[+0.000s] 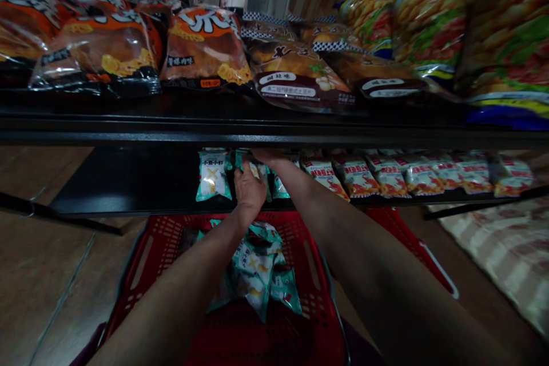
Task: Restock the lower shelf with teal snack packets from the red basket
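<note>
On the lower black shelf, my left hand (251, 187) is closed on a small teal-and-white snack bag (259, 169), its fingers over the front. My right hand (265, 155) reaches in beside it; the upper shelf's edge hides its fingers. To the left of my left hand, a matching snack bag (213, 176) stands upright. Another teal bag (281, 187) shows partly behind my right wrist. Below my forearms, a red basket (167, 240) holds several loose teal-and-white bags (253, 263).
Red-and-white snack bags (360, 176) line the lower shelf to the right. The upper shelf (171, 120) carries orange bags (206, 48), brown bags (295, 71) and larger yellow-green bags (433, 28), and overhangs my hands. A red basket-like item with a white handle (441, 274) lies at right.
</note>
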Demonstrator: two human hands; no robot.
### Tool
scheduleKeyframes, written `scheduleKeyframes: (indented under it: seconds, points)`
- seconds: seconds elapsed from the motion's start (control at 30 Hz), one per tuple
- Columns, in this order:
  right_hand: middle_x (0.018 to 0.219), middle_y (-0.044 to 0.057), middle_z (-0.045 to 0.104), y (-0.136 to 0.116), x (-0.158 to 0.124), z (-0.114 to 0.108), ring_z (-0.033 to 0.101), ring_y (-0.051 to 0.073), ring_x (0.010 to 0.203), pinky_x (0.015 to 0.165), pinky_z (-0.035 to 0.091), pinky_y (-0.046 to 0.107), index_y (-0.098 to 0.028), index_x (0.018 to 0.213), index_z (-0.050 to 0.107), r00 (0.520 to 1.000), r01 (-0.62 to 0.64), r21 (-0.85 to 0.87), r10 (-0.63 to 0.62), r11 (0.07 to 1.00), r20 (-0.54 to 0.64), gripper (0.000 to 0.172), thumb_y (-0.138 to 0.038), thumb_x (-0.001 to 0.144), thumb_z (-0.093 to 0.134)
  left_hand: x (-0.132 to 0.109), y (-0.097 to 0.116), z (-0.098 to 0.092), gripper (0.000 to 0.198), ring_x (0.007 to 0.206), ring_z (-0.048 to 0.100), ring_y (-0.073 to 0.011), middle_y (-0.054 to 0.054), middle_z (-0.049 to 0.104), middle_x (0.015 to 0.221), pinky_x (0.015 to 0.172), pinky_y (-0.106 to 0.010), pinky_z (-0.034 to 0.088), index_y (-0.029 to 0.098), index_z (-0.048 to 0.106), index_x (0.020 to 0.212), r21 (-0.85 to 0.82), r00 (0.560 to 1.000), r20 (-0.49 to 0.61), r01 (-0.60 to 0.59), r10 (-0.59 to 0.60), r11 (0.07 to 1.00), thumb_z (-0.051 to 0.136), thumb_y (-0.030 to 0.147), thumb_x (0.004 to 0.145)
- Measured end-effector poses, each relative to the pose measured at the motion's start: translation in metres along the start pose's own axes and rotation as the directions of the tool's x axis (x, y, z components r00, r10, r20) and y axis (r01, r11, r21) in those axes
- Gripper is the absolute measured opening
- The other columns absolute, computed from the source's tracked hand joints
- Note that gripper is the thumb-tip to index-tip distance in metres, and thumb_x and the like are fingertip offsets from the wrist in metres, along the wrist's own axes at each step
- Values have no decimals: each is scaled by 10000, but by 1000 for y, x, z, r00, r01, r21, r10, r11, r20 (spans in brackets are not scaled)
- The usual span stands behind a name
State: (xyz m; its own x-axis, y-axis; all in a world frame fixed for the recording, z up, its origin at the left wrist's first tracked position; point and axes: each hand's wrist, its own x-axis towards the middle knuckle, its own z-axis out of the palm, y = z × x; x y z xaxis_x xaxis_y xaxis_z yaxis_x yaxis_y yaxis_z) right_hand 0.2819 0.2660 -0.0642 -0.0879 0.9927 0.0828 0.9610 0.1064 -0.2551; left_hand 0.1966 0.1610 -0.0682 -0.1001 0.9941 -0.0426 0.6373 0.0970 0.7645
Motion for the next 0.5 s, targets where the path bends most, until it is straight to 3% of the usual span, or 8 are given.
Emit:
scheduleKeyframes:
  seconds: [0.13,0.3,0.5]
  points:
    - [1092,100,647,-3,5,0,559,220,1044,928,424,387,-114,1053,607,1000,-26,9,26,1000,14,346,-329,935,363,-1,-2,0,529,1094,536,-273,-169,554,1135,953,-383,407,154,393,1347,8,1000,-25,-8,8,1000,469,214,826]
    - [1159,78,563,-11,5,1,568,207,1017,867,484,419,-143,1150,539,999,-31,7,31,1000,-23,362,-377,874,524,-2,-5,2,533,1097,526,-259,-152,550,1131,965,-366,398,171,416,1342,-29,999,-34,-12,11,999,447,144,811]
    - [1163,78,561,-13,8,4,566,209,1021,871,482,422,-143,1155,537,999,26,2,-26,1000,-43,357,-368,879,518,-1,-10,5,546,1073,530,-231,-130,545,1117,974,-340,398,180,424,1336,-61,996,-80,-34,29,998,445,122,793]
